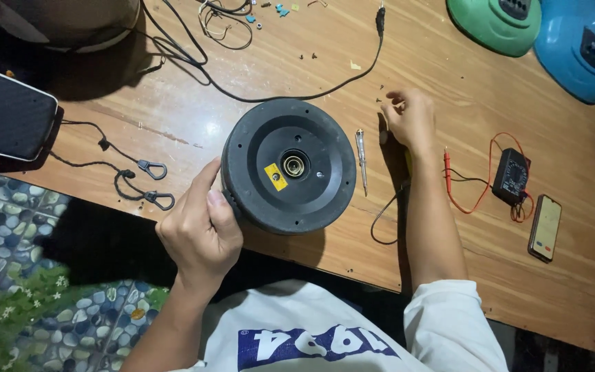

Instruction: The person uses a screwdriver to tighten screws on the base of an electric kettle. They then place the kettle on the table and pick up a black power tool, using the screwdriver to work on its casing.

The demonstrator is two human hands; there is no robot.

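Observation:
A round black motor housing (pixel 288 165) with a brass-coloured centre hole and a small yellow sticker stands on the wooden table (pixel 449 89). My left hand (pixel 201 224) grips its left rim, thumb on top. My right hand (pixel 410 118) reaches past the housing to the far side, its fingertips pinching at tiny dark screws (pixel 382 98) on the wood; whether one is held I cannot tell. A tester screwdriver (pixel 361 158) with a clear handle lies between the housing and that hand.
A black multimeter (pixel 511 176) with red and black leads and a phone (pixel 545 226) lie at the right. Green (pixel 494 24) and blue (pixel 576 48) plastic bases sit at the back right. A black cable (pixel 297 89) crosses the back; a cord with two clips (pixel 151 182) lies left.

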